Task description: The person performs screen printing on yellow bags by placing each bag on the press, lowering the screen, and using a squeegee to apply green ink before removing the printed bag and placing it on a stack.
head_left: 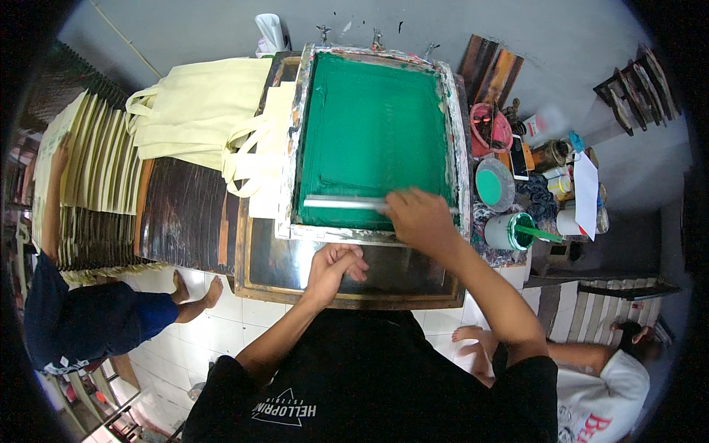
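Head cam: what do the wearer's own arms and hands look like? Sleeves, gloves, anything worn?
Both forearms are bare. No gloves, rings, watch or bands visible on the left hand or right hand. Short black sleeves end above the elbows, part of a black T-shirt with a small white triangular print.

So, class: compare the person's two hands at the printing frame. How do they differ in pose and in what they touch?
1. The right hand reaches out over the green screen; the left hand stays nearer the body, below the frame's lower edge.
2. The right hand grips the pale squeegee; the left hand holds no tool.
3. The right hand lies flat, knuckles up; the left hand is loosely curled.
Both are bare.
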Demonstrator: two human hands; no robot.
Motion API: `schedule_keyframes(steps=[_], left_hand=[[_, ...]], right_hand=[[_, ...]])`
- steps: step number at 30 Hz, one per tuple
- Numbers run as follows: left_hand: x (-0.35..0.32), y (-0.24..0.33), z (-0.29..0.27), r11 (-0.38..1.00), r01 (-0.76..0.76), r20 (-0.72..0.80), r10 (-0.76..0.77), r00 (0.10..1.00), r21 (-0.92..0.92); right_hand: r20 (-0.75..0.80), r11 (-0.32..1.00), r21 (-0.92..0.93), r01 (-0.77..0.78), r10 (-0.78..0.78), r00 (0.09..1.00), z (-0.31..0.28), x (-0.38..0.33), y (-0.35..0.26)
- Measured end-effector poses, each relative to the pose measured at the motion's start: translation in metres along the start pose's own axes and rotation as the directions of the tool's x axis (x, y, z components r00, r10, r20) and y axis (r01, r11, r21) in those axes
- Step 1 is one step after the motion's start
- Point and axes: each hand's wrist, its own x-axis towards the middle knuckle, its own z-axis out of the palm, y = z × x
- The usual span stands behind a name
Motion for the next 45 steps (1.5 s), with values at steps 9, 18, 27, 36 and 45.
schedule_keyframes(steps=[9,18,27,36,45], left_hand=[[0.005,0.003,-0.011,0.986,0.144,0.096,-0.136,0.986,-0.085],[-0.015,0.051,-0.019,0.958,0.285,0.283,-0.280,0.917,0.021],[0.140,0.185,-0.010,0.432,-0.491,0.174,0.591,0.788,0.756],[0.305,0.257,-0.036,-0.059,-0.344,0.331,0.464,0.821,0.937],[0.275,0.247,-0.046,-0.189,-0.253,0.312,0.437,0.843,0.949]], right_hand=[[0.095,0.993,-0.069,-0.095,0.101,0.990,0.011,0.170,0.160],[0.193,0.971,-0.026,-0.239,0.239,0.952,0.003,0.233,0.195],[-0.009,0.923,-0.137,-0.359,0.361,0.932,0.026,0.214,0.178],[-0.011,0.934,-0.149,-0.324,0.326,0.945,0.026,0.203,0.174],[0.130,0.917,-0.191,-0.349,0.376,0.917,0.018,0.199,0.147]])
